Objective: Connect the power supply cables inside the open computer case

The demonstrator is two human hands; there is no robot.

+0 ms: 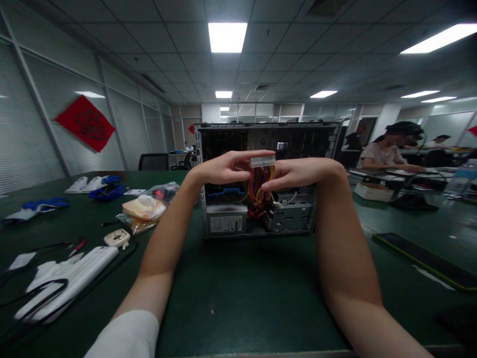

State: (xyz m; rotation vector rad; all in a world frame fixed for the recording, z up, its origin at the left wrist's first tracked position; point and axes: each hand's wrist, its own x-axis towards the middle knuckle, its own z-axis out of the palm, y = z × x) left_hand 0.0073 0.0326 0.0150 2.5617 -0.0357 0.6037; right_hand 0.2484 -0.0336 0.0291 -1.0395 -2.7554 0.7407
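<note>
An open computer case (pixel 268 125) stands on the green table with its inside facing me. Between my hands, in front of the case, is a wide white power connector (pixel 263 161) with a bundle of red, yellow and black wires (pixel 257 184) hanging below it. My left hand (pixel 227 166) grips the connector from the left, fingers along its top and thumb below. My right hand (pixel 288 174) is closed around the wires just under the connector. A power supply (pixel 226 221) sits at the case's lower left, and a metal drive cage (pixel 292 216) at its lower right.
On the left lie a white power strip (pixel 74 283), a beige adapter (pixel 117 238), plastic bags (pixel 147 206) and blue-and-white gloves (pixel 44 205). To the right are a dark flat pad (pixel 425 258) and a small box (pixel 372 191). A person (pixel 387 151) sits at the far right.
</note>
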